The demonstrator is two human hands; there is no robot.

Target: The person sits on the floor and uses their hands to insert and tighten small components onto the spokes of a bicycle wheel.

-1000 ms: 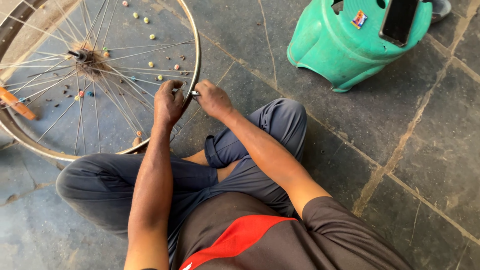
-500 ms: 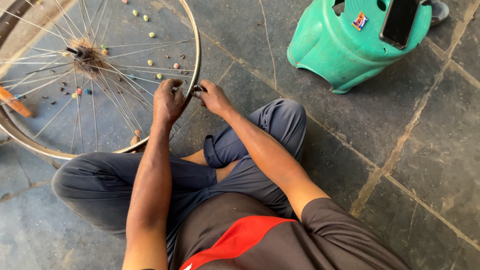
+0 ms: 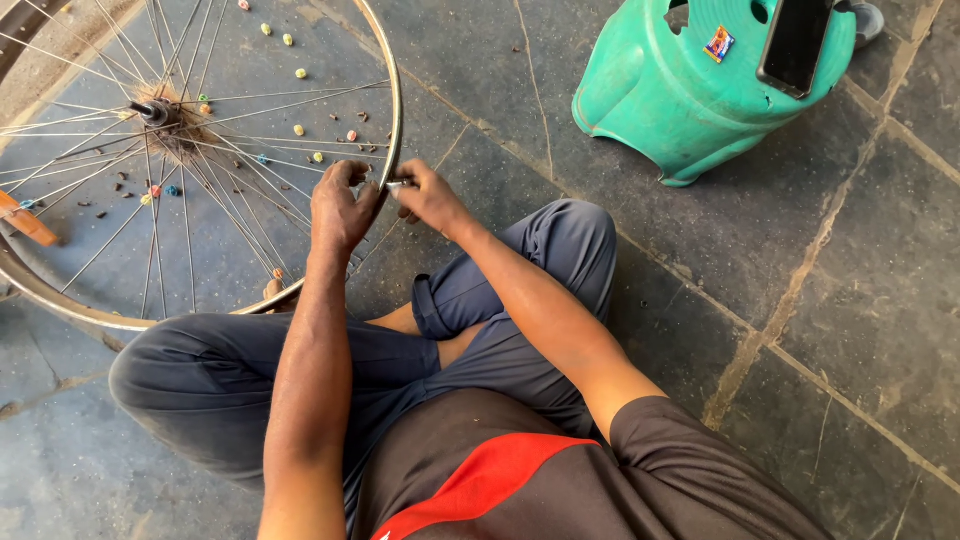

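A bare bicycle wheel lies flat on the stone floor at the upper left, its metal rim [image 3: 396,95] ringing thin spokes [image 3: 230,200] and a hub [image 3: 155,112]. My left hand [image 3: 340,208] grips the near part of the rim from inside, fingers curled over it. My right hand [image 3: 428,196] is just outside the rim, pinching a small metal tool [image 3: 398,184] against it. The two hands almost touch. I sit cross-legged in blue trousers.
Small coloured beads [image 3: 300,74] and dark bits lie scattered on the floor between the spokes. A green plastic stool [image 3: 680,100] lies at the upper right with a dark phone [image 3: 795,45] on it. An orange-handled tool [image 3: 28,222] rests at the left edge.
Both hands have stayed at the same spot on the rim with only slight shifts; the view has drifted a little.
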